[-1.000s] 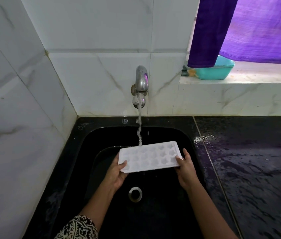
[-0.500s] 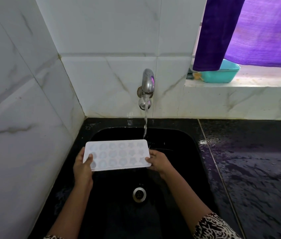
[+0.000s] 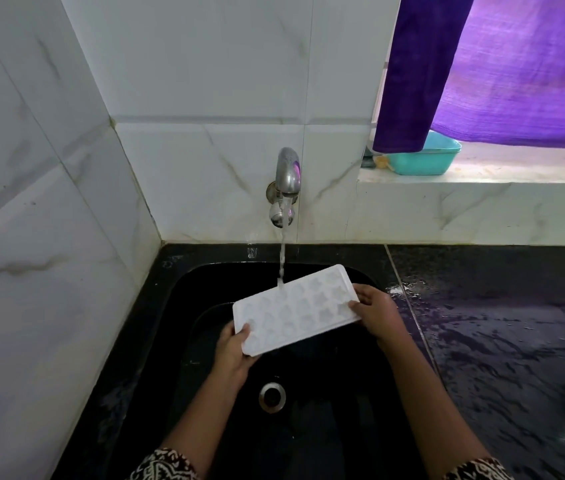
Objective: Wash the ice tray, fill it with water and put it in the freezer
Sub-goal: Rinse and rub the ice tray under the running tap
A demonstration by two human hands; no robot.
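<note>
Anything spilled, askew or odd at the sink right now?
Water lies splashed across the black counter right of the sink. The ice tray is held skewed, so the tap stream strikes only its far edge.

White ice tray, black sink

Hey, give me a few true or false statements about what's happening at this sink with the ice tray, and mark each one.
1. The left hand and right hand each grip one short end of the ice tray. True.
2. The tap is off. False: water streams from it onto the tray's far edge.
3. The tray rests on the floor of the sink. False: both hands hold it up over the sink.
4. A teal basin sits on the ledge, partly behind the purple curtain. True.
</note>
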